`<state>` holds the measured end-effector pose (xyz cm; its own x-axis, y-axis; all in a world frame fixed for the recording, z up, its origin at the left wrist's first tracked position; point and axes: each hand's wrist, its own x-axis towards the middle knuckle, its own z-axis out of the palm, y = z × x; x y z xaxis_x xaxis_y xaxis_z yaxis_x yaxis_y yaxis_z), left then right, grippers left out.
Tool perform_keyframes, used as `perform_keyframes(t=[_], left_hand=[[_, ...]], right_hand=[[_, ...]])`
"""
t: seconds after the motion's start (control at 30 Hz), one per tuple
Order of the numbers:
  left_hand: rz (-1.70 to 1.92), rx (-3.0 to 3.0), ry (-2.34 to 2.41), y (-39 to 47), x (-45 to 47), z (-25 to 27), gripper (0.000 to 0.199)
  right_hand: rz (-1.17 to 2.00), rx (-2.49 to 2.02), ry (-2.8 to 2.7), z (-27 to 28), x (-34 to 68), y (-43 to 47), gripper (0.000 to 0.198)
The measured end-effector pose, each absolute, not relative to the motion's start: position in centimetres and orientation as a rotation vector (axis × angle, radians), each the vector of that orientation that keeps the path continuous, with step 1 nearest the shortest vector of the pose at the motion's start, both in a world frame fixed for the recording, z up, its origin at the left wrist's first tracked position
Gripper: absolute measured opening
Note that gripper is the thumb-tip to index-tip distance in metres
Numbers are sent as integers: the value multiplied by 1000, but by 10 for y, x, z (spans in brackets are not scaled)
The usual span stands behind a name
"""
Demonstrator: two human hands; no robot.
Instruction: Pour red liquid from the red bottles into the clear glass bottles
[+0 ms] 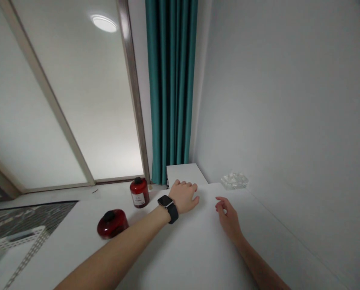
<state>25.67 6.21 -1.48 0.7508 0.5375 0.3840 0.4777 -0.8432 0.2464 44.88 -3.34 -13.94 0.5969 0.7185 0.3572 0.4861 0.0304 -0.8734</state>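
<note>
My left hand (pixel 184 196), with a dark smartwatch (pixel 169 205) on the wrist, is held over the far part of the white table (pixel 180 257). Its fingers bend loosely forward and the thumb stands apart, with nothing seen in it. To its right, my right hand (pixel 228 217) hovers with fingers half curled and apart, also without anything in it. Left of my left hand stands a red bottle with a black cap and a white label (pixel 139 193). A second, rounder red bottle with a black cap (pixel 112 224) is nearer, just beyond my left forearm.
Clear crumpled plastic (pixel 234 181) lies at the far right by the wall (pixel 288 100). A white cabinet (pixel 187 172) stands past the table, before a green curtain (pixel 172 88). A white perforated basket (pixel 17 241) is at the lower left. Frosted sliding doors (pixel 77 100) fill the back left.
</note>
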Motion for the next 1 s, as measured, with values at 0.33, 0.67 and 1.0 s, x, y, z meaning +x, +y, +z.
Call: perform_keyframes(t=[0.33, 0.67, 1.0], left_hand=[[706, 2816, 968, 69, 150, 31, 12], [905, 2442, 1016, 70, 18, 47, 19], [918, 2035, 947, 54, -37, -46, 68]], right_hand=[[446, -1447, -1312, -123, 346, -20, 27], [620, -1277, -1546, -115, 243, -3, 24], [610, -1225, -1562, -126, 195, 15, 27]])
